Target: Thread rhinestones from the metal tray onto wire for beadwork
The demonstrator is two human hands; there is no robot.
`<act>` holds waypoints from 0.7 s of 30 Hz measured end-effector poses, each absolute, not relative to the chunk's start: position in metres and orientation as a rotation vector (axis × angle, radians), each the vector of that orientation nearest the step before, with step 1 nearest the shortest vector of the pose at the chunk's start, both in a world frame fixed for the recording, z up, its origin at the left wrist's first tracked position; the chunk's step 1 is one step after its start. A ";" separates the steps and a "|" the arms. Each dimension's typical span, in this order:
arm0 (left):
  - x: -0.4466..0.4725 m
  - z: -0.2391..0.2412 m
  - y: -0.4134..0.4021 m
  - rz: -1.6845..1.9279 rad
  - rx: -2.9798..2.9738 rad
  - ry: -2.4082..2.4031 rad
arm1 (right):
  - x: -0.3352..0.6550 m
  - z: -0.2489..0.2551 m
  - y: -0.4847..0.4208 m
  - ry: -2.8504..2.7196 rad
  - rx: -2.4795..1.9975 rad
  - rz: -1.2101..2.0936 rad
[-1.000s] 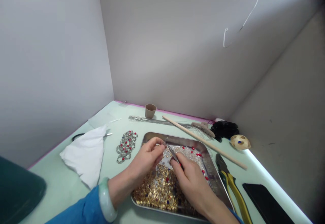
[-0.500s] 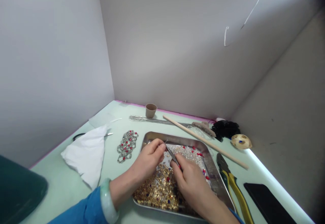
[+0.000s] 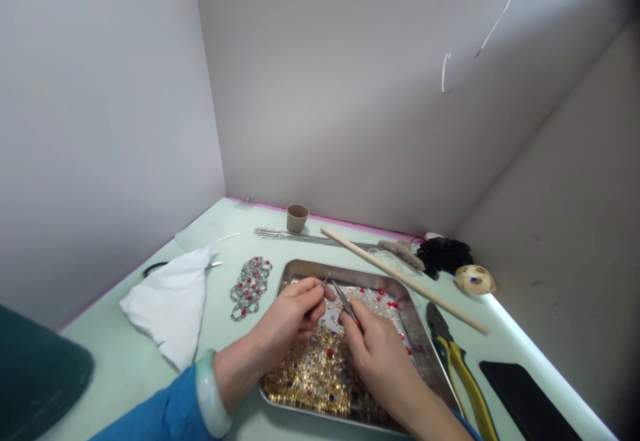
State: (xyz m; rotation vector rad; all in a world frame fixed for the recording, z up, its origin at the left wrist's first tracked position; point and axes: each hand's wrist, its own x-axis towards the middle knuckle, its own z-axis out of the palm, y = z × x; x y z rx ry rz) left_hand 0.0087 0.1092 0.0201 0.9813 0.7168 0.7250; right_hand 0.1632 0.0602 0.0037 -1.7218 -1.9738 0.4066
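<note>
My left hand (image 3: 298, 304) is closed in a pinch above the metal tray (image 3: 435, 371). A thin wiry piece (image 3: 327, 279), too small to make out fully, sticks up from its fingertips. My right hand (image 3: 377, 347) is wrapped round slim pointed pliers (image 3: 344, 296) with a bit of red on the handle. The plier tips are just right of the left fingertips, apart from them. Under both hands, the tray holds gold beads (image 3: 320, 381), clear beads (image 3: 369, 299) and scattered red beads. A jade-coloured bangle (image 3: 211, 394) circles my left wrist.
A wirework piece with red beads (image 3: 251, 287) lies left of the tray, beside a white cloth (image 3: 167, 301). Behind are a brown cup (image 3: 297, 218), thin wires (image 3: 320, 237) and a wooden stick (image 3: 400, 275). Yellow-handled pliers (image 3: 467, 381) and a black phone-like slab (image 3: 530, 397) lie right.
The plier tips have drawn away from the left fingertips, slightly to the right. My left hand has turned a little, and its fingers show more clearly.
</note>
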 end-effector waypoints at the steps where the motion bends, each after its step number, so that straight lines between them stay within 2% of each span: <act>1: 0.009 0.020 0.109 0.731 0.982 0.716 | 0.163 0.004 0.060 -1.968 -1.721 0.424; 9: 0.009 0.020 0.109 0.730 1.009 0.739 | 0.162 0.011 0.059 -1.957 -1.667 0.552; 21: 0.013 0.021 0.105 0.716 1.166 0.870 | 0.162 0.013 0.060 -1.953 -1.630 0.577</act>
